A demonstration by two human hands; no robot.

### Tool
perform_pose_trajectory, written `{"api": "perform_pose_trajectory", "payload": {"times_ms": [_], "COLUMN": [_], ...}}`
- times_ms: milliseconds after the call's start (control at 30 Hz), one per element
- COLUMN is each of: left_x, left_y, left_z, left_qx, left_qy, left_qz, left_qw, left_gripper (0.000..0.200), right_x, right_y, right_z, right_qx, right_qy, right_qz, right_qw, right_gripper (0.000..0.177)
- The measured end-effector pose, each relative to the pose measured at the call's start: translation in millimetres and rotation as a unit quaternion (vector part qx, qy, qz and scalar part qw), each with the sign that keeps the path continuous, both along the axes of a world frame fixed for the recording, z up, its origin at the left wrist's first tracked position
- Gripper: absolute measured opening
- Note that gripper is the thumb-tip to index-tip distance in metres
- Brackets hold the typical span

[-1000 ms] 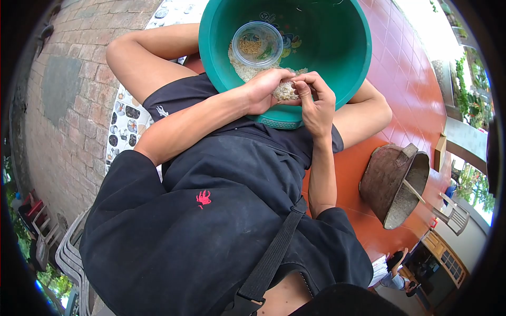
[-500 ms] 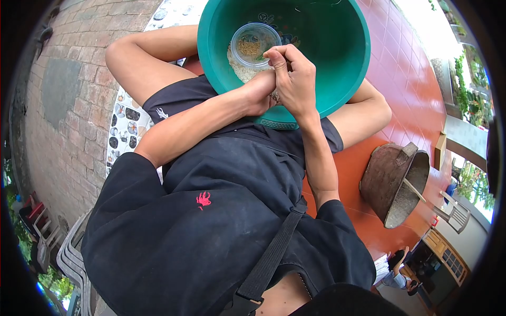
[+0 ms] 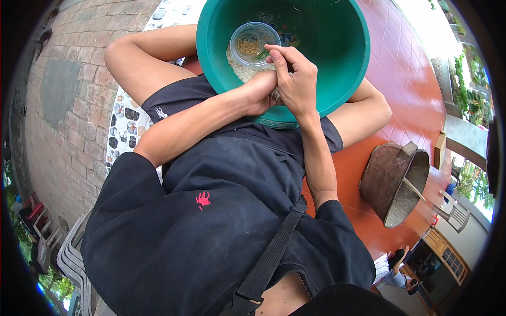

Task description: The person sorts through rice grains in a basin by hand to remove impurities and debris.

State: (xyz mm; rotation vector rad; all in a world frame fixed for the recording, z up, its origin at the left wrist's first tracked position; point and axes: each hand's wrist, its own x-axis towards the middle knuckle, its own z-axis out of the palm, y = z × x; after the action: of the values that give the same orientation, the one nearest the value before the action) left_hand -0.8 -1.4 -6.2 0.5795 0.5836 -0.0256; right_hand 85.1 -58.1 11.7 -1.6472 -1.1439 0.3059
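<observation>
A green plastic basin (image 3: 337,68) rests across my lap. Whitish grain (image 3: 243,71), like rice, lies in its near left part. On that grain stands a clear round plastic tub (image 3: 256,62) with a small heap of yellow-brown husked grains (image 3: 247,45) in it. My left hand (image 3: 260,92) is cupped and curled inside the basin's near side, its palm turned from view. Just over it, my right hand (image 3: 296,73) has thumb and fingers drawn together beside the tub. What lies between the fingers of either hand is too small or hidden.
To the right, a large brown wooden vessel (image 3: 387,181) with a stick (image 3: 414,189) lies tilted on the red tiled floor (image 3: 348,210). Stacked chairs (image 3: 74,258) stand at lower left. Another person (image 3: 398,279) is far off at lower right.
My right forefinger has straightened a little and the fingers have shifted slightly over the left hand. The basin and tub have barely moved left.
</observation>
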Motion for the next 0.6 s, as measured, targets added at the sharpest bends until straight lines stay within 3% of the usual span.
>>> {"api": "perform_pose_trajectory", "payload": {"times_ms": [300,400,500,600], "left_x": [3.1,3.5,5.8,5.0], "left_y": [3.6,2.4,3.6,6.7], "left_z": [-3.5,0.2,-6.5,-10.6], "left_qx": [-0.033,-0.043,-0.054,-0.053], "left_qy": [-0.012,0.038,0.062,0.034], "left_qz": [-0.004,0.027,0.048,-0.007], "left_qw": [0.999,0.998,0.995,0.998], "left_gripper": [0.029,0.03,0.033,0.042], "right_x": [5.7,10.2,14.1,17.0], "right_y": [-31.3,-48.1,-66.0,-79.1], "right_z": [2.3,-3.1,-6.2,-10.4], "right_qx": [0.014,-0.031,-0.049,-0.063], "right_qy": [-0.002,-0.177,-0.243,-0.242], "right_qz": [-0.042,-0.02,0.047,0.073], "right_qw": [0.999,0.984,0.968,0.966], "right_gripper": [0.011,0.015,0.021,0.028]}}
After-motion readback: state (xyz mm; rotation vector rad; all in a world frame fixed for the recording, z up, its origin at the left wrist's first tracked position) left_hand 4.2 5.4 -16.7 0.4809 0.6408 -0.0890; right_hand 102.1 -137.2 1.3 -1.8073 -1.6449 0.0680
